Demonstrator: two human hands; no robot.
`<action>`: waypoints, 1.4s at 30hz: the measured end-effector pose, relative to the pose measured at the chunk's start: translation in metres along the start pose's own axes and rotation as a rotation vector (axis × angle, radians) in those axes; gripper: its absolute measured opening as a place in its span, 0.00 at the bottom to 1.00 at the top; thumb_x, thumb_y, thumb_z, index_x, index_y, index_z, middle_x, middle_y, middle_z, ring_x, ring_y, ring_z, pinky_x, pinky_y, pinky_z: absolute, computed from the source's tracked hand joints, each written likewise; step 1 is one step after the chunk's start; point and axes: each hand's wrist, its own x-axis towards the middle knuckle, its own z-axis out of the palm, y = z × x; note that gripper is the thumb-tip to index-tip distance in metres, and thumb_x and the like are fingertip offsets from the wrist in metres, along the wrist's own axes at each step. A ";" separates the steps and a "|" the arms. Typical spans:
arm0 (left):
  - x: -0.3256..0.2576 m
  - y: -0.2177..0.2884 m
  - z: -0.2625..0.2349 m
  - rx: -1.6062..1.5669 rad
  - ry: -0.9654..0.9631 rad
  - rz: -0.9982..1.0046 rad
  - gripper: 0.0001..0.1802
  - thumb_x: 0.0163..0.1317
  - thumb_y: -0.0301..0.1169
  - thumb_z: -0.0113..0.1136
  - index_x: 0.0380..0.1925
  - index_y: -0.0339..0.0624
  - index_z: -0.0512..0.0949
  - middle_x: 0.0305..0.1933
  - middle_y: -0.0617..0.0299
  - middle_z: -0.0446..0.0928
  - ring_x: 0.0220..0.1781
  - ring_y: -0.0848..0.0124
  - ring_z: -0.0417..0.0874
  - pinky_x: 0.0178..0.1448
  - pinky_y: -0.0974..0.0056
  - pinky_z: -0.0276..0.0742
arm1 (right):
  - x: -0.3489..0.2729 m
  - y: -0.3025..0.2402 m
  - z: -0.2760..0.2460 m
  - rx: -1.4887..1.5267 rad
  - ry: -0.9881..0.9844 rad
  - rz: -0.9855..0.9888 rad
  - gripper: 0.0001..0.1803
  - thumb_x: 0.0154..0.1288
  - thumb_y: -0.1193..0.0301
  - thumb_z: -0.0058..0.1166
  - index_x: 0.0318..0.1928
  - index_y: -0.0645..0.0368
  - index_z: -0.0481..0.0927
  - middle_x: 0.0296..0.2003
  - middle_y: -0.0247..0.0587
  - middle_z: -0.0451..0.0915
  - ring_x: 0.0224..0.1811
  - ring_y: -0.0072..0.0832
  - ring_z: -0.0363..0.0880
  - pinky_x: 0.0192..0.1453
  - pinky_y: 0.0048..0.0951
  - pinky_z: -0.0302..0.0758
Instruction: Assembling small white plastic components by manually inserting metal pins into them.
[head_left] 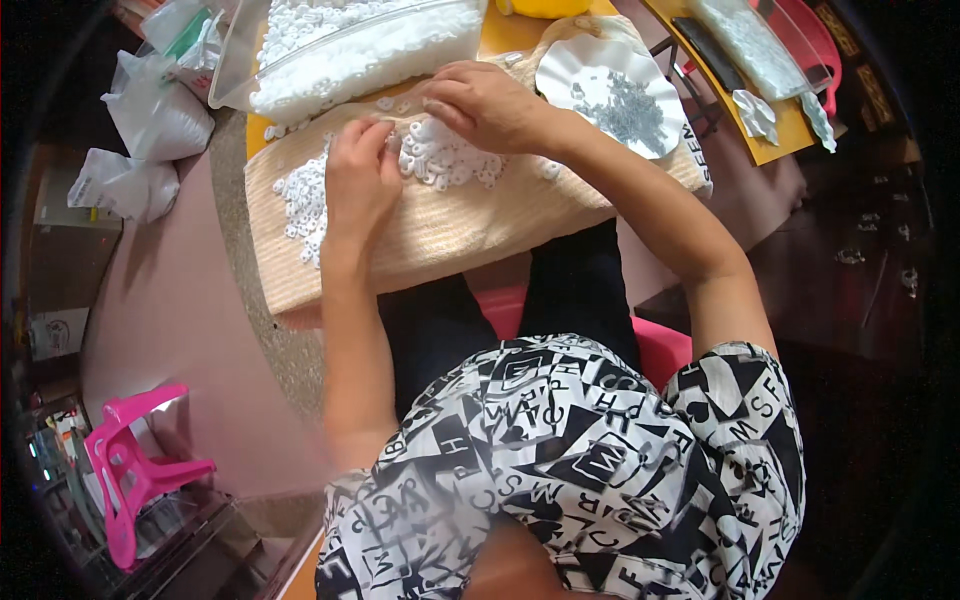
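From where I stand, much is hard to read. The left hand (360, 175) curls with its fingertips pinched together at the top, but whether a piece sits between them I cannot tell; the knuckles hide it. The right hand (485, 100) lies flat-fingered over the heap of small white plastic rings (445, 160), fingers close together and touching the pile; what it grips, if anything, is covered by the hand itself. The rings lie scattered on a woven straw mat (450, 235) across the person's lap, a second patch of them (300, 205) trailing down the mat's left side, just beside the left wrist.

Beyond the hands, a clear plastic bag (350, 50) full of the same white rings rests at the mat's far edge, its top cut off by the frame. To the right sits a white scalloped dish (655, 75) holding tiny grey parts, too small to make out. White sacks (150, 115) slump on the floor to the left, and a pink plastic stool (125, 475) lies tipped over lower left. The patterned black-and-white shirt (580, 460) blocks the view of the lap's near side.
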 end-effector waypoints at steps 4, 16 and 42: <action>0.015 -0.030 0.015 0.181 -0.160 0.046 0.12 0.55 0.34 0.53 0.38 0.42 0.77 0.40 0.54 0.74 0.45 0.57 0.73 0.50 0.57 0.68 | -0.008 0.013 -0.002 -0.045 -0.256 0.023 0.15 0.63 0.64 0.44 0.41 0.63 0.76 0.44 0.48 0.74 0.51 0.41 0.69 0.54 0.36 0.67; 0.017 -0.028 0.016 0.265 -0.099 0.079 0.13 0.52 0.33 0.54 0.38 0.44 0.76 0.42 0.57 0.74 0.46 0.60 0.73 0.48 0.51 0.66 | -0.018 0.015 -0.010 -0.232 0.010 0.006 0.17 0.57 0.75 0.48 0.49 0.59 0.73 0.45 0.51 0.73 0.43 0.41 0.76 0.47 0.33 0.73; -0.012 0.052 0.048 0.006 -0.224 0.234 0.04 0.40 0.24 0.59 0.19 0.44 0.77 0.25 0.62 0.70 0.32 0.63 0.71 0.38 0.60 0.64 | -0.115 0.047 -0.079 -0.312 -0.119 0.349 0.02 0.50 0.78 0.53 0.27 0.62 0.77 0.27 0.45 0.75 0.34 0.41 0.74 0.40 0.34 0.71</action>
